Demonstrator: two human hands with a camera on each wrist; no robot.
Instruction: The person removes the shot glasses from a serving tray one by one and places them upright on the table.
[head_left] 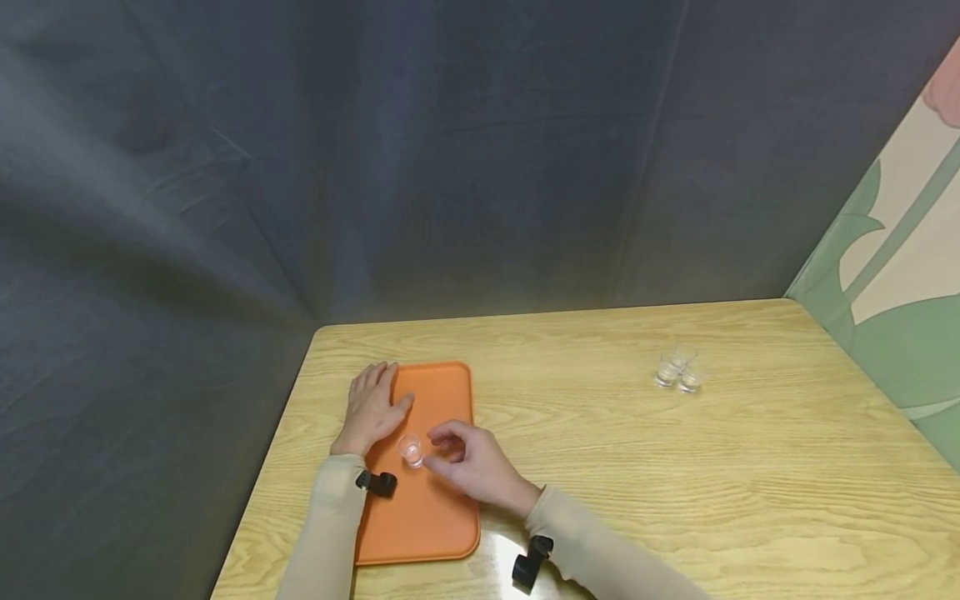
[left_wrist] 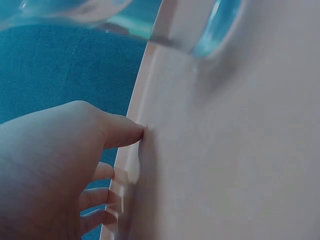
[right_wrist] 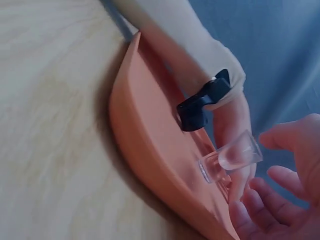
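Note:
A small clear shot glass (head_left: 411,451) stands upright on an orange tray (head_left: 431,533). My right hand (head_left: 472,462) is just to its right, fingers bent and thumb apart from them. In the right wrist view, the thumb and fingers of that hand (right_wrist: 285,190) spread around the upper part of the glass (right_wrist: 232,157) with space between them. My left hand (head_left: 372,408) rests along the tray's left edge, fingers pointing away from me. In the left wrist view, its thumb (left_wrist: 122,131) touches the tray just inside the rim, and the other fingertips lie at the rim.
Several more clear shot glasses (head_left: 677,372) stand close together on the wooden table (head_left: 600,433), toward the back right. Dark cloth (head_left: 487,167) hangs behind the table and along its left side. A panel with a plant pattern (head_left: 900,275) borders the right.

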